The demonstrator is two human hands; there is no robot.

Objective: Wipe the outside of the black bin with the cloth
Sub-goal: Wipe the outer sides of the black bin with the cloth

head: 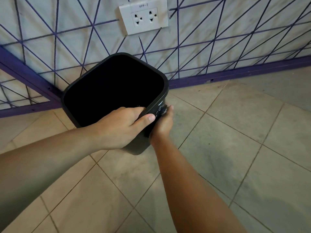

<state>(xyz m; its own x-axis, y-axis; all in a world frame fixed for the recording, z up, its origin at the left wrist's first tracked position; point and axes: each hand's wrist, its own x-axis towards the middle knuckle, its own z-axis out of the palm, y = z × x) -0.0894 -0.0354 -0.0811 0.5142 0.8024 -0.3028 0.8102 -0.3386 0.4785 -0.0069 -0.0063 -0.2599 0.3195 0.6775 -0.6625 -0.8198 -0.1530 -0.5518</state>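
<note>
A tiled floor (218, 165) runs up to a pale wall (218, 31) crossed by purple lines, with a purple skirting (235, 75) along its foot. Above the bin (156, 96), a white double socket (143, 16) sits on the wall. The bin is black, squarish with rounded corners, its inside dark, and it is tilted with the mouth toward the camera, just in front of the skirting. The left hand (121, 126) grips the bin's near rim, fingers inside, thumb outside. The right hand (162, 125) presses a small dark cloth (162, 109), mostly hidden, against the bin's right outer side.
</note>
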